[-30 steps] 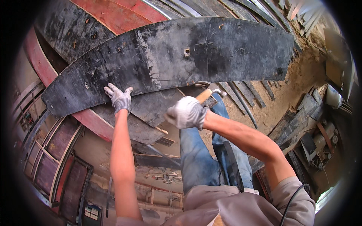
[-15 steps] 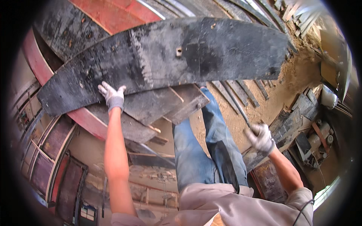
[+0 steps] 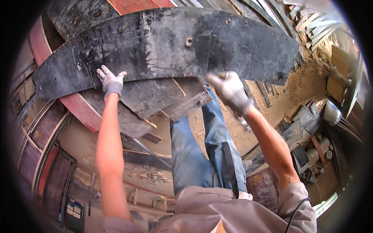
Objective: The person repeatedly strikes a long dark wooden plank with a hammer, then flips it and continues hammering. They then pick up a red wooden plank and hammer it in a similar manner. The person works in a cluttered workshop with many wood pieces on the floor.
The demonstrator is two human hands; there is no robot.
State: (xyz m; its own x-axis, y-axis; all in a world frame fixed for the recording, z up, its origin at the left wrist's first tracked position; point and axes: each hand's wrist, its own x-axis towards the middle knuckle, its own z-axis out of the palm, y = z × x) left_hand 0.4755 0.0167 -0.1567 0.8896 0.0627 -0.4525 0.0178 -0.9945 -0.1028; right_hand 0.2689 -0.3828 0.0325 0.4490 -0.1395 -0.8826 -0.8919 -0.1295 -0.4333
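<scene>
A long, dark, curved plywood panel [image 3: 171, 46] with scuffed black faces and a small square hole lies across the pile in front of me. Gloved, my left hand [image 3: 110, 80] rests on its near edge, left of the middle, with fingers spread. My right hand [image 3: 227, 88], also gloved and smeared by motion, is closed in a fist close to the panel's near edge, right of the middle. A blurred metal end [image 3: 244, 124] shows below that wrist, seemingly part of the bar it grips. The rest of the bar is hidden.
Smaller dark boards [image 3: 155, 101] jut out beneath the panel over my legs. A red curved strip [image 3: 81, 110] runs under its left part. Sawdust [image 3: 307, 85] and wood strips [image 3: 314, 25] cover the right side. Framed curved panels [image 3: 46, 132] stand at left.
My right hand has swung up and left from beside my leg to the panel's near edge. The panel has shifted slightly away and left, with my left hand still on it.
</scene>
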